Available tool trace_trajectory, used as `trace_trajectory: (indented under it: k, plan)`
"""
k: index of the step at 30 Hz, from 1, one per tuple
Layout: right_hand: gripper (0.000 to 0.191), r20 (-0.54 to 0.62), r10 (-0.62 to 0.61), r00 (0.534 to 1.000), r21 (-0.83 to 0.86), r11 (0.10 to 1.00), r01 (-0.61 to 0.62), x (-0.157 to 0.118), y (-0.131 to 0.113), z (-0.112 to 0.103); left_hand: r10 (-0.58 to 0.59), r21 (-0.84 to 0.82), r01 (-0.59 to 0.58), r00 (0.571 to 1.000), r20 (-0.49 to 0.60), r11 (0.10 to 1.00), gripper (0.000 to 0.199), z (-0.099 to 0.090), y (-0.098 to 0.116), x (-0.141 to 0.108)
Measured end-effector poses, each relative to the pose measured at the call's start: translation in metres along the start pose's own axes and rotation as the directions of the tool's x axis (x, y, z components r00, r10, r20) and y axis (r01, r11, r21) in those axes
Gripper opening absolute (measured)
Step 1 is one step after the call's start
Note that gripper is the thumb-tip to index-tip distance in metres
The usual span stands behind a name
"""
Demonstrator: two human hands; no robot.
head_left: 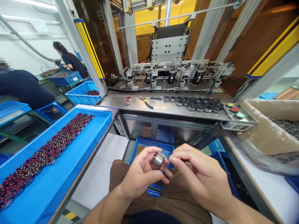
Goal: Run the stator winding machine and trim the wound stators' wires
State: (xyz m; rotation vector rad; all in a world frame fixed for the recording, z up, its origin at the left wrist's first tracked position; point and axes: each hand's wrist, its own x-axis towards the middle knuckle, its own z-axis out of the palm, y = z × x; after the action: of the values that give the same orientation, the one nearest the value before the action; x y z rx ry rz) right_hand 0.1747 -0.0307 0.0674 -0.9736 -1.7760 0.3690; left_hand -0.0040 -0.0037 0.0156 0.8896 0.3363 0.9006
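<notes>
Mtl bench (pixel 112 99), stator (pixel 158 160) in L hand (pixel 137 175)

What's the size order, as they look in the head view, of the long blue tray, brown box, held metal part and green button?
Long blue tray
Brown box
Held metal part
Green button

Left hand (pixel 141 174) cupped, right hand (pixel 202 172) pinched, just beside it

a metal part (pixel 158 160) in the left hand (pixel 142 174)

its edges show red. the right hand (pixel 201 174), pinched, is just beside it. behind, on the steel tabletop (pixel 112 99), lie pliers (pixel 147 103) and a cluster of black parts (pixel 198 104). a blue tray (pixel 91 133) at the left holds rows of red-dotted coils (pixel 51 146).
</notes>
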Motion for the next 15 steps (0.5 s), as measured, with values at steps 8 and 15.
trace_trajectory:
  k: [8,15]
  plan:
    - [0.012,-0.004,-0.114,0.993,0.197,0.974,0.113,0.006,0.006,0.005,-0.081,-0.037,0.082,0.996,0.022,0.996,0.054,-0.017,-0.005,-0.001]
    - [0.013,-0.06,-0.112,0.992,0.124,0.985,0.119,0.005,0.012,0.003,-0.133,-0.025,0.139,0.978,0.159,0.99,0.039,-0.019,-0.015,-0.002]
